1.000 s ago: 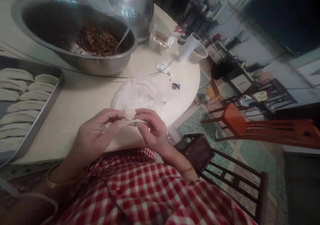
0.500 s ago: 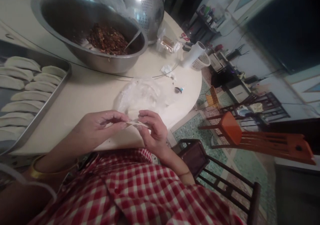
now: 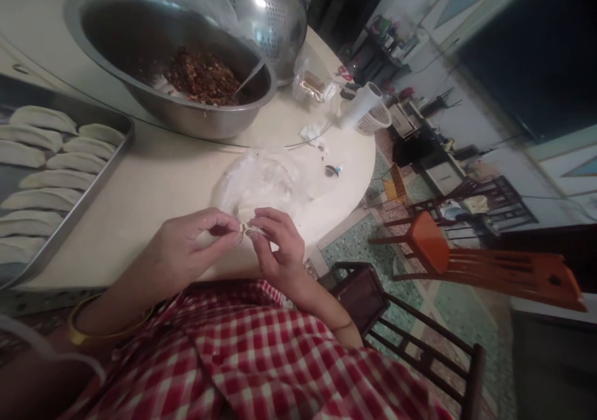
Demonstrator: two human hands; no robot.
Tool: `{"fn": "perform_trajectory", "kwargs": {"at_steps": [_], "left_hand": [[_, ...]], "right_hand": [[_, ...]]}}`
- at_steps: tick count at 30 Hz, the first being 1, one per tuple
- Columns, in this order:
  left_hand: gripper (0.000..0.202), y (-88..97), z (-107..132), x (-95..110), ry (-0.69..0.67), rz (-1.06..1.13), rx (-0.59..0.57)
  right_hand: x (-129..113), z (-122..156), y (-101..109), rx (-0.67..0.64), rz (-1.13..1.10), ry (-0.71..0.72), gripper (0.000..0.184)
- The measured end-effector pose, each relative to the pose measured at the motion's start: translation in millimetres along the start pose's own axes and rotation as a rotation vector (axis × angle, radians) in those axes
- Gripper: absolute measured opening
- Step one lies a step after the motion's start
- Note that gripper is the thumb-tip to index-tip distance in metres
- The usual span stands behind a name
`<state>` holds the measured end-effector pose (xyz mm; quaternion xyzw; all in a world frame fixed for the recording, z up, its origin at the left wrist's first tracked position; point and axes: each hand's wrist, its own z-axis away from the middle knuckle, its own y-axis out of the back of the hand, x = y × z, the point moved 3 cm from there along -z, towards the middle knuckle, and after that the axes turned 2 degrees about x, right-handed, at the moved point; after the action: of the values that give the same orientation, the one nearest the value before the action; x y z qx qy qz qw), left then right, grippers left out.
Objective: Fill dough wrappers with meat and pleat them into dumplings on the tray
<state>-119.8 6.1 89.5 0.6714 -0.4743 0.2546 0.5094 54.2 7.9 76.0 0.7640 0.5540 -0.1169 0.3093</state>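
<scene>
From afar I logged left hand (image 3: 184,246) and right hand (image 3: 282,242) pinching thin dough (image 3: 245,227) between them; light, even pressure along its edge seemed wisest.

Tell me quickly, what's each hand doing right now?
Left hand: closed, pinching a thin piece of pale dough.
Right hand: closed, pinching the same pale dough.

Dough (image 3: 245,226) (pale) between both hands (image 3: 282,246)
</scene>
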Motion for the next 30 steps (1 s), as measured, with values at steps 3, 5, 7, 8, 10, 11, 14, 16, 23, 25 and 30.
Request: {"fn": "perform_trajectory", "kwargs": {"at_steps": [3, 5, 7, 8, 10, 11, 14, 16, 23, 25, 30], "left_hand": [[0.012, 1.3, 2, 4, -0.111, -0.057, 0.009], [0.011, 2.0, 4, 6, -0.168, -0.089, -0.003], [0.012, 3.0, 5, 8, -0.21, -0.119, -0.005], [0.013, 3.6, 5, 8, -0.222, -0.137, 0.001], [0.014, 5.4, 5, 9, -0.239, -0.169, 0.037], [0.013, 6.3, 5, 9, -0.241, -0.178, 0.058], [0.013, 8.9, 5, 8, -0.204, -0.168, 0.082], [0.015, 10.2, 4, 7, -0.161, -0.147, 0.068], [0.018, 9.4, 1, 4, 0.005, -0.033, 0.05], [0.021, 6.9, 3, 1, 0.041, 0.011, 0.017], [0.014, 4.2, 10, -1, -0.015, -0.023, 0.037]], "right_hand": [[-1, -1, -1, -0.014, -0.002, 0.003, 0.014], [-1, -2, -2, -0.048, -0.014, -0.009, 0.013], [-1, -3, -2, -0.082, -0.029, -0.019, 0.013], [-2, -4, -1, -0.095, -0.037, -0.018, 0.013], [-3, -5, -1, -0.109, -0.047, -0.004, 0.013], [-4, -6, 0, -0.116, -0.053, 0.005, 0.012], [-5, -7, 0, -0.148, -0.085, 0.008, 0.013], [-4, -7, 0, -0.182, -0.112, -0.018, 0.013], [-2, -3, -4, -0.18, -0.158, -0.092, 0.014], [-2, -4, -5, -0.154, -0.159, -0.117, 0.011], [-2, -8, -5, -0.121, -0.145, -0.128, 0.007]]}}
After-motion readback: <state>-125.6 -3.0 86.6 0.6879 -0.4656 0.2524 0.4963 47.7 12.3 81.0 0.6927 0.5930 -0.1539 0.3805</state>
